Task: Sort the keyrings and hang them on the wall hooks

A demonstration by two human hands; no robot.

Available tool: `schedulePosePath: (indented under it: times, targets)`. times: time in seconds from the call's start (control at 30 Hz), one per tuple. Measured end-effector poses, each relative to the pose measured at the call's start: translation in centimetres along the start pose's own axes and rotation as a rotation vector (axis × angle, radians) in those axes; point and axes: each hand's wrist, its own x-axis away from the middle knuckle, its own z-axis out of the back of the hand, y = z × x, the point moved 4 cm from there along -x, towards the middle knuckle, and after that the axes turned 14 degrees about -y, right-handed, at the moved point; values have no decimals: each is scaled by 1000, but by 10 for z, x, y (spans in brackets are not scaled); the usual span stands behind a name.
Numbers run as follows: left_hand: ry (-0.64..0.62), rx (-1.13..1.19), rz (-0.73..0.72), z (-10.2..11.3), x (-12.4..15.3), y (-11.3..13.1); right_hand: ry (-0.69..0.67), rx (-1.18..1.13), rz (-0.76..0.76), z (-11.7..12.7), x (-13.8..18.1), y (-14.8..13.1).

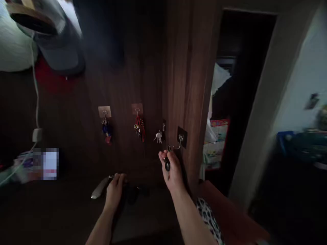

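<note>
Roughly left to right: well left of the curved steel wall hook (pixel 180 139), the left hand (pixel 114 192) has its fingers curled over a pale slender object (pixel 99 188); whether they grip, cannot tell. Three key bunches (pixel 139 127) hang left of the hook. Just below it, the right hand (pixel 172 169) pinches a dark key fob (pixel 167 164), fingers closed. Fob likely light, stiff, slick; safest held by its ring.

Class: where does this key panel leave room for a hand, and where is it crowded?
Bare wood panel lies between the blue-tagged keys and the red-corded keys. It is crowded at the right hand, holding a dark key fob beside the metal wall hook.
</note>
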Motion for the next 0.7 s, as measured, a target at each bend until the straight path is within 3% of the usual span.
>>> schedulePosePath:
  times: [0.3, 0.7]
  targets:
    - [2, 60, 5, -2, 2, 7, 48, -154, -100, 3, 0, 4]
    - [-7, 105, 7, -4, 0, 3, 25, -234, -176, 32, 12, 21]
